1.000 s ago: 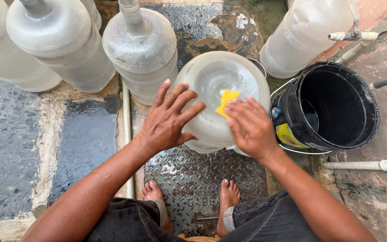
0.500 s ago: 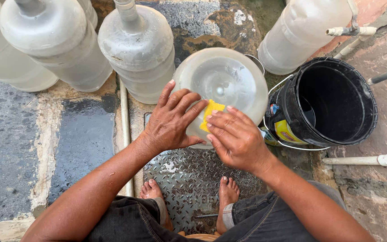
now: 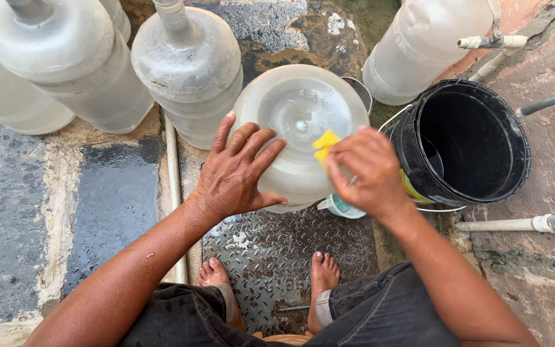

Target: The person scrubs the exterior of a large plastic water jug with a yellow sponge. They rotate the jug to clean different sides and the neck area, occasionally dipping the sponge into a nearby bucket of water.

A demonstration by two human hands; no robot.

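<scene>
- Head view showed the left hand (image 3: pixel 236 170) spread open, its palm and fingers flat on the base of a clear water jug (image 3: pixel 297 125) tipped towards the person.
- The right hand (image 3: pixel 364 173) was closed on a yellow sponge (image 3: pixel 324 145), pressed to the same base.
- The jug lay over a metal tread plate (image 3: pixel 271 257), just beside a black bucket (image 3: pixel 467 144).
- Upright jugs (image 3: pixel 187 71) stood behind.

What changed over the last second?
The right hand slid the yellow sponge down toward the person, then back up across the upturned bottle's base. The left hand stayed flat on the bottle; black bucket unmoved.
</scene>
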